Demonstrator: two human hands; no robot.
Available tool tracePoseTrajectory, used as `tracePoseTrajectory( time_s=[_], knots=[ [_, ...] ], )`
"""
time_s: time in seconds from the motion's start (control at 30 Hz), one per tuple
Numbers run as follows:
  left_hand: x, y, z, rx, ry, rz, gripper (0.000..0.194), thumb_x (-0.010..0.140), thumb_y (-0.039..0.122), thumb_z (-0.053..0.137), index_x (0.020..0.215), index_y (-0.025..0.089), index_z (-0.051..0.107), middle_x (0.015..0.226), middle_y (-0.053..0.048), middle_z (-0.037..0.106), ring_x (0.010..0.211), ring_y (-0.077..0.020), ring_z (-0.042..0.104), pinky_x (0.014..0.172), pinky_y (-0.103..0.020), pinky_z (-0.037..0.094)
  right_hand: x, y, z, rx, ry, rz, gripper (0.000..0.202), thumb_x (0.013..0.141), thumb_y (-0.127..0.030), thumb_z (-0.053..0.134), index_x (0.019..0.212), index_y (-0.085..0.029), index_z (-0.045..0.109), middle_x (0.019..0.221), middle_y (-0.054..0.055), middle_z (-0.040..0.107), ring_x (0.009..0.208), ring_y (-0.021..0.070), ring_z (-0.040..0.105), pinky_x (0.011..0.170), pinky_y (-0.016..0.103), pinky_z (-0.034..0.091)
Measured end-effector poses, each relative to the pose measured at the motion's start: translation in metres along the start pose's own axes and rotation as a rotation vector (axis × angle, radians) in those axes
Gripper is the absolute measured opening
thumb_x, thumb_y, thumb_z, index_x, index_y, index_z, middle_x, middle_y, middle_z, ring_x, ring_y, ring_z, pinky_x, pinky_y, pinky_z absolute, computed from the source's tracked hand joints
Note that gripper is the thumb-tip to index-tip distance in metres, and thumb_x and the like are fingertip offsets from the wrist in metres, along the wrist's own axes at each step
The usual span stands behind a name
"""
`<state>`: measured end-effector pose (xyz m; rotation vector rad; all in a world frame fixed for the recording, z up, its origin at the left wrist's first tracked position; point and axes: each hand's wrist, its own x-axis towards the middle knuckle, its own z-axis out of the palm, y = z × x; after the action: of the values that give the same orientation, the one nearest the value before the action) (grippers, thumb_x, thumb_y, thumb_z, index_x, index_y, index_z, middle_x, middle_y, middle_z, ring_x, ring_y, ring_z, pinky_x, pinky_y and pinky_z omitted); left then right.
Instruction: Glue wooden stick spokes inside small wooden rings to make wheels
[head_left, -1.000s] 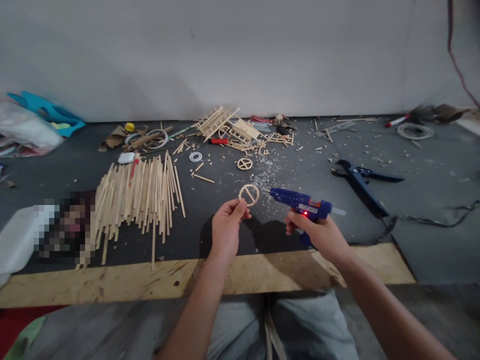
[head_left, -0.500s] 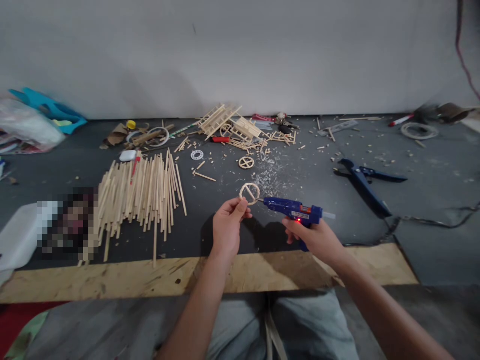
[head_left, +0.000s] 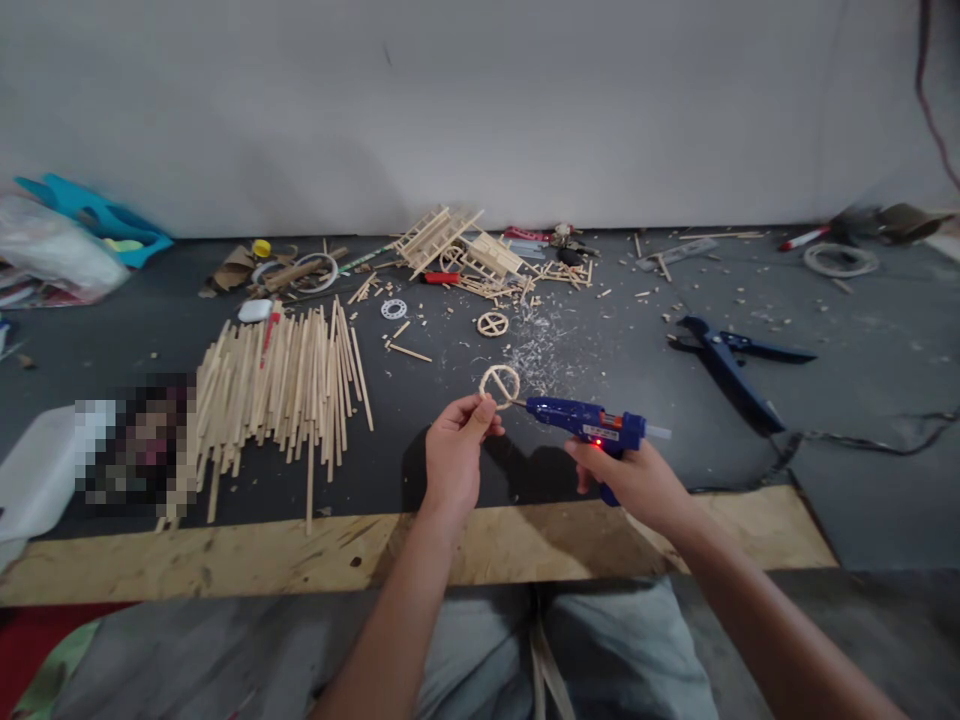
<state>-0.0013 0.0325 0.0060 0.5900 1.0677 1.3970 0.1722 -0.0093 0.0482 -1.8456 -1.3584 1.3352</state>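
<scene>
With the held wheel as the clock's centre and the grey wall at twelve, the dark tabletop spread all around, its near edge a pale wooden strip at six. The biggest pile was the loose sticks at nine, crowding the side of the left hand. Beyond them lay a white container between eight and nine, and a blue holder between nine and ten. A dark blue cutter lay splayed at three, near the right hand's side, and a black cord trailed below it. Stick-built frames were heaped from eleven to twelve, among offcuts. The right hand, at four, was wrapped round the blue glue gun, its nozzle at the rim's four o'clock; whether they touched could not be told. The left hand pinched the wooden wheel above the table, its thumb hiding a bit of rim. A clear coil lay between two and three. Smaller still, a cross-spoked wheel lay just beyond at twelve, a white ring at ten, and pale shavings around one.
</scene>
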Motion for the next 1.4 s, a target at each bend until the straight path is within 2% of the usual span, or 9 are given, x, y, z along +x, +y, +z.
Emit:
tracePoseTrajectory(
  time_s=[0.53, 0.83, 1.0, 1.17, 1.3, 1.4],
  knots=[
    [0.0, -0.002, -0.001, 0.023, -0.003, 0.019, 0.017, 0.065, 0.024, 0.075, 0.076, 0.014, 0.068, 0.066, 0.001, 0.062, 0.059, -0.0076, 0.056, 0.057, -0.021, 0.046, 0.0, -0.001, 0.0, -0.025, -0.003, -0.003, 0.031, 0.078, -0.042, 0.052, 0.06, -0.017, 0.052, 0.051, 0.0, 0.057, 0.048, 0.0108, 0.052, 0.046, 0.022, 0.038],
    [-0.001, 0.0, 0.0, 0.016, 0.009, 0.02, 0.017, 0.064, 0.025, 0.075, 0.074, 0.014, 0.067, 0.065, 0.001, 0.061, 0.059, -0.0083, 0.056, 0.056, -0.021, 0.045, 0.002, 0.004, -0.004, 0.031, 0.029, -0.033, 0.029, 0.077, -0.043, 0.055, 0.063, -0.018, 0.054, 0.052, 0.0, 0.056, 0.05, 0.0137, 0.055, 0.048, 0.024, 0.041],
    [-0.001, 0.0, 0.0, -0.002, -0.011, 0.018, 0.018, 0.065, 0.025, 0.075, 0.076, 0.014, 0.067, 0.065, 0.001, 0.061, 0.059, -0.0078, 0.055, 0.056, -0.02, 0.045, 0.009, 0.01, -0.014, 0.185, 0.086, -0.06, 0.025, 0.075, -0.042, 0.06, 0.071, -0.017, 0.056, 0.059, -0.001, 0.058, 0.051, 0.0121, 0.056, 0.05, 0.024, 0.044],
    [0.0, -0.001, -0.001, 0.002, -0.013, 0.007, 0.019, 0.066, 0.025, 0.075, 0.078, 0.013, 0.066, 0.066, 0.001, 0.061, 0.06, -0.008, 0.056, 0.056, -0.02, 0.046, 0.028, 0.009, -0.033, 0.339, 0.078, -0.022, 0.032, 0.076, -0.045, 0.061, 0.067, -0.014, 0.06, 0.058, 0.002, 0.059, 0.049, 0.0102, 0.053, 0.047, 0.022, 0.045],
    [0.001, -0.002, 0.0, 0.011, -0.011, 0.012, 0.02, 0.066, 0.025, 0.075, 0.079, 0.013, 0.066, 0.065, 0.001, 0.06, 0.061, -0.0084, 0.056, 0.057, -0.02, 0.046, 0.045, 0.003, -0.042, 0.373, -0.029, 0.042, 0.032, 0.078, -0.045, 0.061, 0.081, -0.014, 0.063, 0.082, 0.011, 0.069, 0.055, 0.0136, 0.06, 0.043, 0.022, 0.045],
    [0.001, -0.002, 0.0, 0.03, -0.016, 0.032, 0.02, 0.067, 0.026, 0.074, 0.079, 0.013, 0.065, 0.066, 0.001, 0.06, 0.06, -0.0083, 0.055, 0.057, -0.021, 0.045, 0.057, 0.005, -0.049, 0.413, -0.049, 0.069, 0.035, 0.078, -0.046, 0.06, 0.091, -0.014, 0.062, 0.095, 0.014, 0.069, 0.065, 0.0177, 0.065, 0.047, 0.024, 0.049]
  ],
)
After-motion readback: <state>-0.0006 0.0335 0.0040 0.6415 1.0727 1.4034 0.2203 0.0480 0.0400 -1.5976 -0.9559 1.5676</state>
